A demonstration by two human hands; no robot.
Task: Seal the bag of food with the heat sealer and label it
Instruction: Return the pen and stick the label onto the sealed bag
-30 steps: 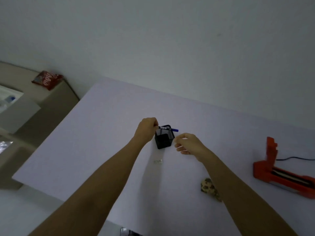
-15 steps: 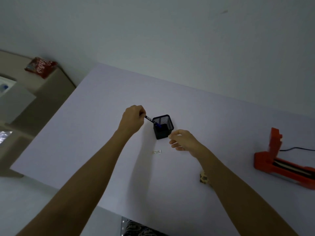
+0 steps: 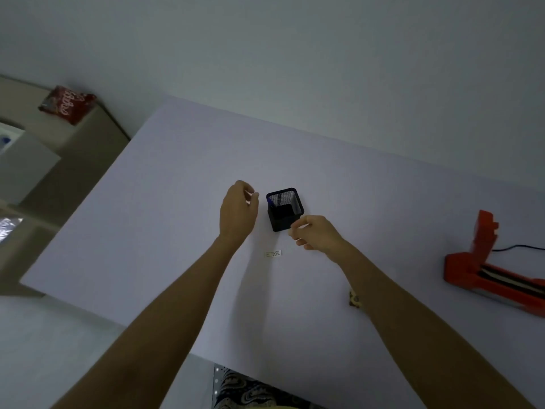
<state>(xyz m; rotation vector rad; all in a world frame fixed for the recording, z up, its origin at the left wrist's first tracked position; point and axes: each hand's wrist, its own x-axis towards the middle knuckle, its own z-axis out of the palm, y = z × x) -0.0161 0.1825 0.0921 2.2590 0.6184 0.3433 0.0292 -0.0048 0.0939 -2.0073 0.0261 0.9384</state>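
The left hand (image 3: pixel 237 209) hung at mid-frame just left of the black mesh pen holder (image 3: pixel 285 208), fingers loosely curled around nothing. The right hand (image 3: pixel 314 233) sat at the holder's lower right corner, fingertips drawn together; whether it pinched anything I could not tell. A blue pen (image 3: pixel 269 202) stood inside the holder against its left wall. Just below both hands a small white label (image 3: pixel 273 253) lay flat on the white table (image 3: pixel 147 216). Lower right, mostly hidden behind the right forearm, sat the bag of food (image 3: pixel 354 299). The orange heat sealer (image 3: pixel 483 270) lay at the right edge, well apart. The label looked thin, light and floppy, probably best lifted by a corner; the bag seemed soft and crinkly, best taken by its edge.
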